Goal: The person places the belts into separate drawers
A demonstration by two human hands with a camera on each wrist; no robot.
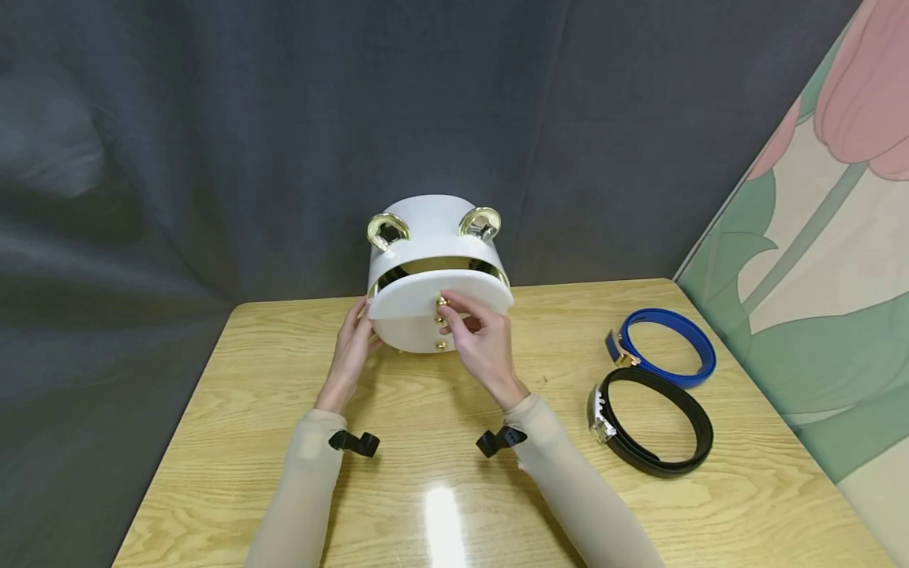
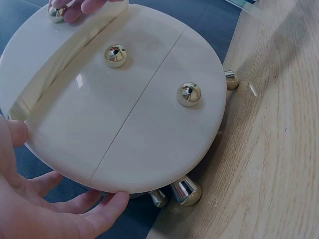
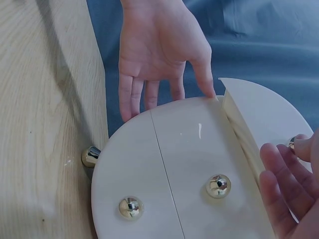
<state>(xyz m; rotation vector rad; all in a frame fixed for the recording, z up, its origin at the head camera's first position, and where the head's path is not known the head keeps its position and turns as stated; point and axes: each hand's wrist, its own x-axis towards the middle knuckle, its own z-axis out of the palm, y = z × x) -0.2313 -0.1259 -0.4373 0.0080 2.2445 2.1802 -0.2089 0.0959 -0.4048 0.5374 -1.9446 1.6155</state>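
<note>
I see right hand (image 1: 486, 351) pinch gold knob (image 2: 56, 15) on opened top flap (image 1: 401, 296) of white box (image 1: 433, 225); left hand (image 1: 351, 351), fingers straight, touches box's left side. Box near middle of counter's (image 1: 398, 426) far edge.

The left grip (image 1: 349, 351) is held to the left of the right grip (image 1: 485, 339), with a gap between them. Its fingers (image 2: 107, 214) are extended and slightly spread, its thumb (image 2: 17, 132) is parted from them, and its palm (image 3: 154, 42) is turned inward, towards the right grip. In the right grip, the thumb and index finger are set opposite each other in a pinch. Behind the grips, the left forearm (image 1: 294, 489) and right forearm (image 1: 575, 481), both sleeved in beige, are angled outward.
</note>
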